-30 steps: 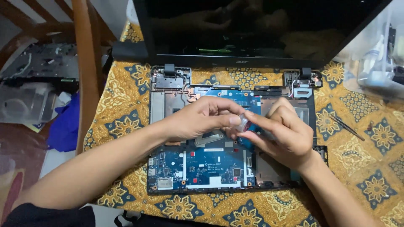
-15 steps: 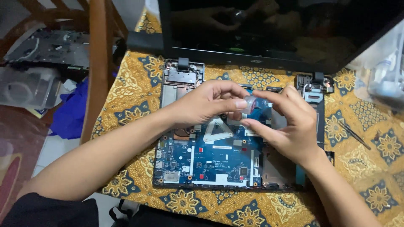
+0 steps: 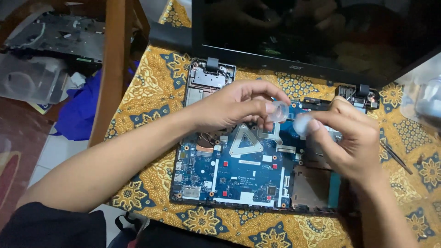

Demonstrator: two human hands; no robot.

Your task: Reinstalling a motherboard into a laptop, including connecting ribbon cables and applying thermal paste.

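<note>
An opened laptop base point(image 3: 202, 87) lies on a yellow patterned cloth point(image 3: 151, 78), with its blue motherboard point(image 3: 239, 174) exposed. Both hands hover above the board's upper middle. My left hand point(image 3: 229, 108) pinches a small clear round pot point(image 3: 279, 111) between thumb and fingers. My right hand point(image 3: 351, 142) holds a small pale round lid point(image 3: 301, 124) at its fingertips, just right of the pot. The two pieces sit a little apart. A silver triangular bracket point(image 3: 245, 140) on the board is right below my left hand.
The dark laptop screen point(image 3: 321, 36) stands upright behind the base. A thin black tool point(image 3: 396, 158) lies on the cloth at the right, near clear plastic packaging point(image 3: 422, 98). A wooden chair post point(image 3: 112, 69), a removed keyboard panel point(image 3: 59, 39) and a blue cloth point(image 3: 78, 115) are at the left.
The hands were joined on one small piece; now the pot and lid are slightly apart, one in each hand. The view has shifted and come closer.
</note>
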